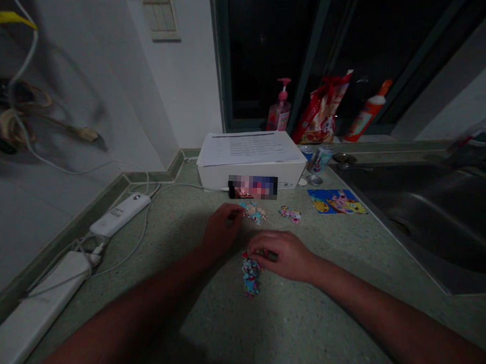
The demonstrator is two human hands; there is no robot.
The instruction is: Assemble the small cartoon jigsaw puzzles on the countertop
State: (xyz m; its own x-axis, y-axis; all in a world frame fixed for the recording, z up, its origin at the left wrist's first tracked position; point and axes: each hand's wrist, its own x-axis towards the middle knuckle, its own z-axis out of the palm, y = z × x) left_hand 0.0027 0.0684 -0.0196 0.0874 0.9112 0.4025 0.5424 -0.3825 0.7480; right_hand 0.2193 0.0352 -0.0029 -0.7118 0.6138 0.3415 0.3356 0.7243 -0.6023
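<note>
Small colourful jigsaw puzzle pieces lie in three groups on the speckled green counter. My left hand has its fingers curled and pinched at the left edge of the far pile of puzzle pieces. What is between those fingertips is too small to make out. My right hand reaches over the near cluster of puzzle pieces, thumb and fingers pinched on a reddish puzzle piece at its top end. Apart from both hands, a smaller pile of puzzle pieces lies farther right.
Behind the pieces, a phone leans on a white box topped with papers. A cartoon picture card lies right, near a can and the sink. Cables and a power strip run along the left.
</note>
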